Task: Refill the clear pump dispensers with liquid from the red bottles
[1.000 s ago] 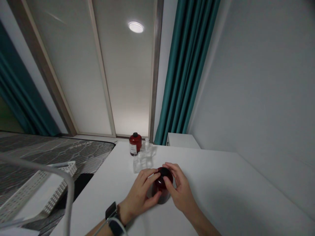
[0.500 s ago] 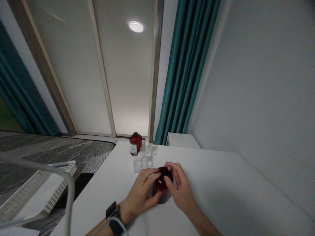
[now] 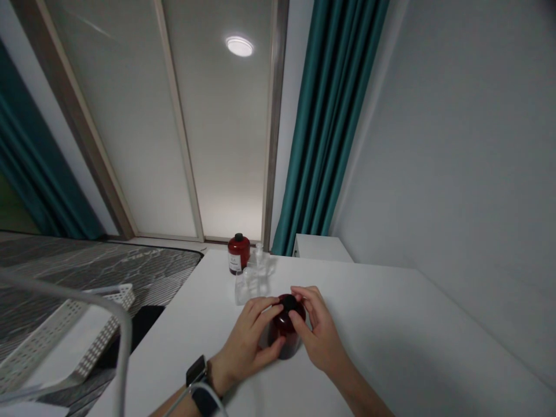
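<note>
A dark red bottle (image 3: 284, 322) with a black cap (image 3: 289, 302) stands upright on the white table (image 3: 373, 324) in front of me. My left hand (image 3: 245, 336) is wrapped round its left side, thumb low at the front and fingertips up by the shoulder. From the right, my right hand (image 3: 320, 335) reaches over the top, its thumb and fingers closed about the cap. The far side of the bottle is hidden. On my left wrist sits a black watch (image 3: 197, 370).
A second red bottle (image 3: 238, 252) with a white label stands at the table's far left corner, beside crumpled clear plastic pieces (image 3: 252, 284). Left of the table is a white perforated basket (image 3: 47, 336). A pale curved tube (image 3: 124, 347) crosses the lower left. Behind is a white cabinet (image 3: 321, 248).
</note>
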{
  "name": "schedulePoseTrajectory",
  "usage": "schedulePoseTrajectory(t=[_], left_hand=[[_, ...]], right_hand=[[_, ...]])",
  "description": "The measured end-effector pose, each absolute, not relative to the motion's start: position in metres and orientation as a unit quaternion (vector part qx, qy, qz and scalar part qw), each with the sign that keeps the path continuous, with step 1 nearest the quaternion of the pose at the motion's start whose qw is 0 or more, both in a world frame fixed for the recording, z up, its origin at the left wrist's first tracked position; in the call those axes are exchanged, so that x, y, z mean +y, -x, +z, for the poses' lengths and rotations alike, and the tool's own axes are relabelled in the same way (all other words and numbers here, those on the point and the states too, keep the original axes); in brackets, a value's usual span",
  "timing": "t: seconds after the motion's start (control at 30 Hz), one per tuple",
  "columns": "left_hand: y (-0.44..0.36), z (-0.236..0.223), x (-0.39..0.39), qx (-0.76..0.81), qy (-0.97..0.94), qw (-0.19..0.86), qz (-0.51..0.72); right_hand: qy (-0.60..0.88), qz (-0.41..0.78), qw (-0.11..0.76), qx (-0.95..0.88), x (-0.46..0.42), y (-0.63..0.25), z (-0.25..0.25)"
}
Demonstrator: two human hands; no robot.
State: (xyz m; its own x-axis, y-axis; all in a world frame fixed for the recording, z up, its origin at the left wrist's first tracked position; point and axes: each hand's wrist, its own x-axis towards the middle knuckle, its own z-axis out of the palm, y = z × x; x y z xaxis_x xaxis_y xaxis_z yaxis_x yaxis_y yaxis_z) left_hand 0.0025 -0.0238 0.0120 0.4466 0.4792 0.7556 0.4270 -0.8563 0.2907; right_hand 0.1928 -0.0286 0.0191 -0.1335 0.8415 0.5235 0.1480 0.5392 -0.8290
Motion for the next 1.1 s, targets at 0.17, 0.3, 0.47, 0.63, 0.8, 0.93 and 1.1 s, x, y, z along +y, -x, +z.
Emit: schedulePoseTrajectory(t=[0.17,0.3,0.47,0.63,0.8,0.93,1.1], left_hand=[[-0.003,0.013,-0.024,0.266,-0.853,0.033,0.448],[-0.003,0.011,-0.025,0.266,-0.854,0.035,0.446],[0.0,0.011,-0.022,0.266,-0.855,0.029,0.444],[0.006,0.018,-0.022,0.259,-0.861,0.037,0.436],[0.005,0.04,-0.02,0.261,-0.848,0.083,0.453],[-0.004,0.068,-0.012,0.337,-0.854,0.09,0.387],[-0.013,0.098,-0.004,0.367,-0.901,-0.022,0.231]], right_hand=[[0.365,0.321,0.549,-0.68,-0.029,-0.193,0.017],[0.366,0.344,0.54,-0.675,-0.029,-0.193,0.016],[0.352,0.398,0.546,-0.648,-0.024,-0.196,0.018],[0.321,0.516,0.494,-0.622,-0.015,-0.211,0.017],[0.26,0.579,0.437,-0.638,-0.011,-0.214,0.01],[0.274,0.584,0.431,-0.631,-0.01,-0.203,0.006],[0.305,0.51,0.459,-0.66,-0.013,-0.193,0.008]])
